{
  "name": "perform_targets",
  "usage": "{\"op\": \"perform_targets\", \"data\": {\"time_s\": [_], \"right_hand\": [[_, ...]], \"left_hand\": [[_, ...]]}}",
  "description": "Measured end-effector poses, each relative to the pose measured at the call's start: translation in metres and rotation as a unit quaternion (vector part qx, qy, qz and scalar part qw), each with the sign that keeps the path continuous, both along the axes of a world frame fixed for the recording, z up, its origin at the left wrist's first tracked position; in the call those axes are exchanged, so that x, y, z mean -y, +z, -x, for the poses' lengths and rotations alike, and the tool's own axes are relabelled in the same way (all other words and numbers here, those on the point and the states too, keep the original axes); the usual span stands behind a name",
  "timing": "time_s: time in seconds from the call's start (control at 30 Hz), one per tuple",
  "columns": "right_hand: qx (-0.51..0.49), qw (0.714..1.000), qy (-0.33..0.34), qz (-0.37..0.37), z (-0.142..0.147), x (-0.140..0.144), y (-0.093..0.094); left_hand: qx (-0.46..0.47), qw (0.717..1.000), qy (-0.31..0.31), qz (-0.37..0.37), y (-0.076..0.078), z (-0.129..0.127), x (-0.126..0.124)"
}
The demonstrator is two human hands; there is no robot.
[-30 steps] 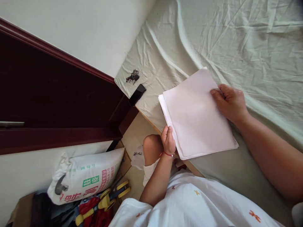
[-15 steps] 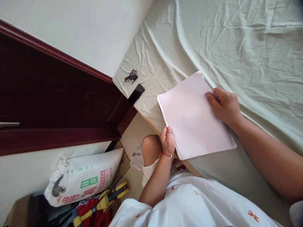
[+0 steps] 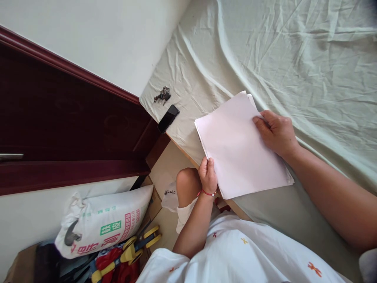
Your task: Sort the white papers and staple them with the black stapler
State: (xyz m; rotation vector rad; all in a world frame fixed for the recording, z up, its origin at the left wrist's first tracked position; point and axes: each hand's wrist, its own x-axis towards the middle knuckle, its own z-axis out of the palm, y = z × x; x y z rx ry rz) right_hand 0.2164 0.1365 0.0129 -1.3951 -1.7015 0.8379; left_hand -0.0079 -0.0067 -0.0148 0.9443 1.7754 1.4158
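A stack of blank white paper sheets (image 3: 241, 149) lies tilted over the near edge of the pale green bedsheet (image 3: 273, 67). My left hand (image 3: 208, 175), with a red string bracelet at the wrist, is closed on the stack's left edge, thumb on top. At the right edge, my right hand (image 3: 278, 131) grips the paper with its thumb pressed on the top sheet and its fingers underneath, out of sight. Near the upper right corner the sheets are slightly out of line, so a lower sheet shows past the top one.
A black phone (image 3: 169, 118) and a bunch of keys (image 3: 163, 95) lie on the sheet at the left corner. Beside the bed is a dark red door (image 3: 67, 114). A printed white sack (image 3: 108, 220) rests over a yellow-wheeled toy (image 3: 129, 251) on the floor.
My right thumb has shifted slightly left on the paper. The top sheet's upper corner has slid left, uncovering a strip of the sheet below. My left hand stays in place.
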Motion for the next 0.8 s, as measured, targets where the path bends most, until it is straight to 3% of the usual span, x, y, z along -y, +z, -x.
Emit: {"op": "perform_targets", "data": {"time_s": [0.2,0.47,0.67,0.8], "right_hand": [[0.008,1.0,-0.011,0.003,-0.001,-0.002,-0.01],[-0.002,0.997,-0.049,-0.054,-0.003,-0.01,-0.028],[-0.093,0.995,-0.047,0.006,-0.003,-0.014,-0.03],[-0.158,0.985,0.0,0.064,-0.008,-0.018,-0.025]], "left_hand": [[-0.051,0.999,-0.006,0.006,-0.001,0.001,0.0],[-0.068,0.998,-0.003,0.013,0.004,0.002,-0.002],[0.018,0.999,0.024,0.032,0.009,0.01,0.001],[0.054,0.997,0.052,0.022,0.024,0.011,0.006]]}}
